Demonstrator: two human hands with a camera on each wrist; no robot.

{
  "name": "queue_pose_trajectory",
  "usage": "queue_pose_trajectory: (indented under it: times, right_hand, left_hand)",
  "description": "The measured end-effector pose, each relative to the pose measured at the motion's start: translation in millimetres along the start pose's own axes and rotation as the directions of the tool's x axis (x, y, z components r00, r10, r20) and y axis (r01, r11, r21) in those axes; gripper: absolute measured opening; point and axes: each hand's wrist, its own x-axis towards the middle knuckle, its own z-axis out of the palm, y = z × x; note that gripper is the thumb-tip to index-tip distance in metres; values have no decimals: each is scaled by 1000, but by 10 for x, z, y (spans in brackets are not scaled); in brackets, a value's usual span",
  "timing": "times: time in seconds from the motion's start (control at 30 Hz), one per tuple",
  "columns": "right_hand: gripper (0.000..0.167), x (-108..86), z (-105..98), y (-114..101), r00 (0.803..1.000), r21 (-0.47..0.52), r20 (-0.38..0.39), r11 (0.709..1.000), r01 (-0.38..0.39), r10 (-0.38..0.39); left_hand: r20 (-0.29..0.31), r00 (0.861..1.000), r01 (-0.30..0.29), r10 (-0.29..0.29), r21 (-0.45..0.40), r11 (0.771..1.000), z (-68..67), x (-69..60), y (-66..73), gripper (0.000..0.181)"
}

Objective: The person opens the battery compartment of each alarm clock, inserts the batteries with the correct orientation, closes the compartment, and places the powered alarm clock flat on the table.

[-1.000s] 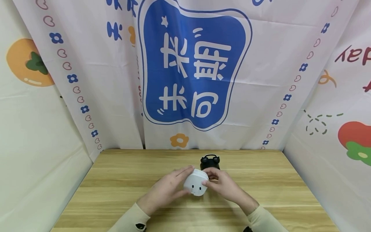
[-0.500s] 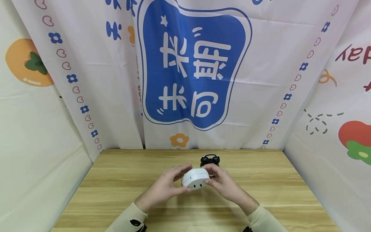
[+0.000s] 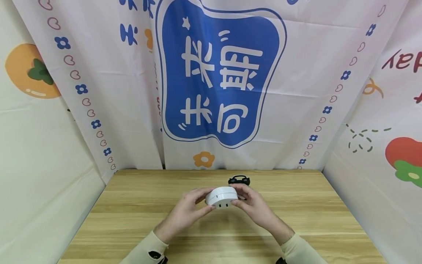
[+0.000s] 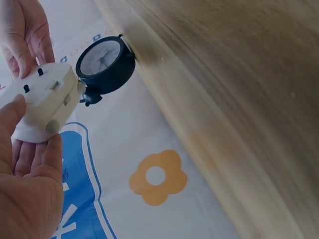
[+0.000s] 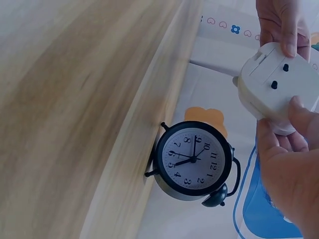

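Note:
A white rounded device (image 3: 221, 197) is held between both hands above the table. Two black knobs stand out on its flat face, beside a panel outline, in the right wrist view (image 5: 275, 97). My left hand (image 3: 188, 211) grips its left side, thumb on the knobbed face and fingers underneath or behind. From the other side, my right hand (image 3: 256, 209) pinches it the same way. Just behind the device stands a black twin-bell alarm clock (image 5: 193, 162) with a white dial; my right hand partly hides it in the head view.
The wooden tabletop (image 3: 138, 190) spreads around both hands. Printed cloth (image 3: 283, 121) hangs as a wall along the table's back edge, and more cloth lines the left (image 3: 43, 154) and right sides.
The white device has tipped so its knobbed face points more downward, and it has risen slightly. My left hand has shifted from a looser touch to a grip on its side. The alarm clock stays put.

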Motion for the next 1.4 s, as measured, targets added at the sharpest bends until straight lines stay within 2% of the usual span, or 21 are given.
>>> queue_pose_trajectory:
  times: [0.2,0.3,0.37,0.47,0.6,0.73,0.83,0.97,1.2,1.3,1.4]
  right_hand:
    - [54,12,19,-24,997,21,-42,998,-56,57]
    - [55,1,25,-53,992,41,-57,993,-111,113]
    - [58,-12,30,-75,986,66,-57,986,-153,157]
    - [64,-30,40,-106,978,142,-32,970,-199,206]
    - [70,-39,53,-134,970,269,20,933,-237,241]
    - [73,-44,72,-169,959,355,60,892,-281,279]
    - [73,-48,85,-198,949,394,80,865,-311,305]
    - [74,-46,104,-220,945,419,94,848,-324,315]
    - [74,-43,149,-216,944,433,121,839,-329,308]
    - [73,-46,156,-213,941,429,119,838,-336,316]
    - [72,-45,163,-211,940,431,111,837,-339,323]
  left_hand:
    - [-79,992,-80,94,171,982,11,-16,25,57]
    - [-111,980,-132,163,244,961,18,-25,24,59]
    - [-122,966,-183,229,303,935,22,-28,18,61]
    - [-126,933,-257,336,418,871,27,-34,14,66]
    - [-105,883,-323,457,570,755,35,-33,22,67]
    - [-67,841,-368,537,656,659,44,-27,36,64]
    - [-37,822,-387,569,696,605,50,-23,52,66]
    - [14,818,-403,576,728,555,64,-17,81,69]
    - [122,811,-459,572,739,494,94,-42,112,63]
    - [144,804,-473,576,742,475,105,-54,112,62]
    - [148,797,-482,586,741,468,111,-64,115,61]
